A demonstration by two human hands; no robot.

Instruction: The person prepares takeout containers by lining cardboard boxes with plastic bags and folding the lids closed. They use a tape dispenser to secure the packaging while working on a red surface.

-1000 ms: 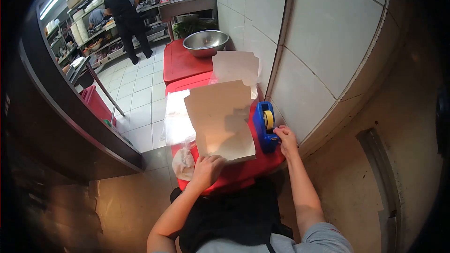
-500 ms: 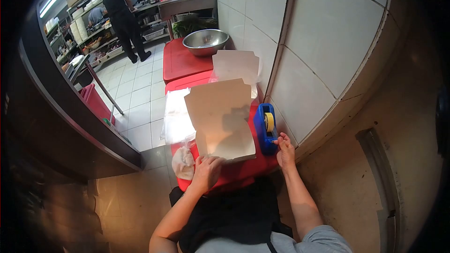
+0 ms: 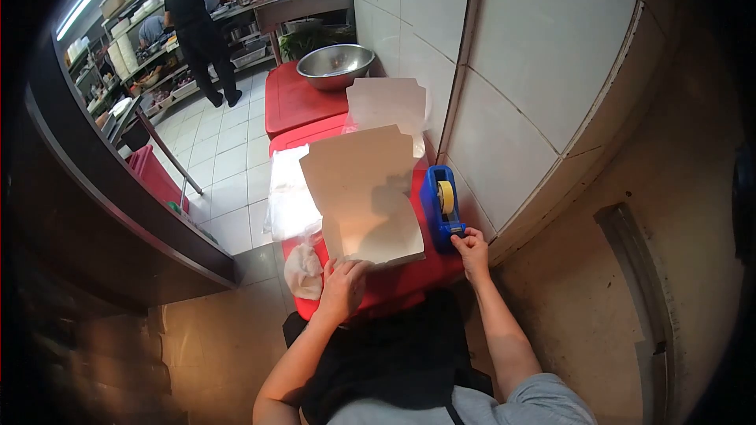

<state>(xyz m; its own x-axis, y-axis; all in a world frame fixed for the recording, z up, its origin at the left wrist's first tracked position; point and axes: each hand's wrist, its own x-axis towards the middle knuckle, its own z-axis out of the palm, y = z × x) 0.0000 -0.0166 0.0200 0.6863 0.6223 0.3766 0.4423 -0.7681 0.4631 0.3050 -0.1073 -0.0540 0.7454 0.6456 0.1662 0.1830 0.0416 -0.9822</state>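
An open cardboard box (image 3: 362, 181) stands on a red lid (image 3: 417, 287), its flap raised at the back. My left hand (image 3: 343, 287) rests at the box's near left corner, fingers bent against its edge. At the cutting end of a blue tape dispenser (image 3: 431, 205) with a yellow-cored roll, my right hand (image 3: 472, 254) has thumb and fingertips pinched; any tape between them is too small to make out. A crumpled whitish cloth (image 3: 303, 271) lies left of my left hand. White plastic sheets (image 3: 290, 193) lie left of the box.
Behind the box are a second cardboard box (image 3: 387, 102) and a steel bowl (image 3: 336, 67) on another red lid (image 3: 295, 102). A tiled wall (image 3: 535, 55) rises at the right. A person in black (image 3: 197, 24) stands by kitchen shelves at the back left.
My right hand has turned and closed its fingertips at the dispenser's front. The view has shifted slightly. The person at the back now stretches an arm to the right.
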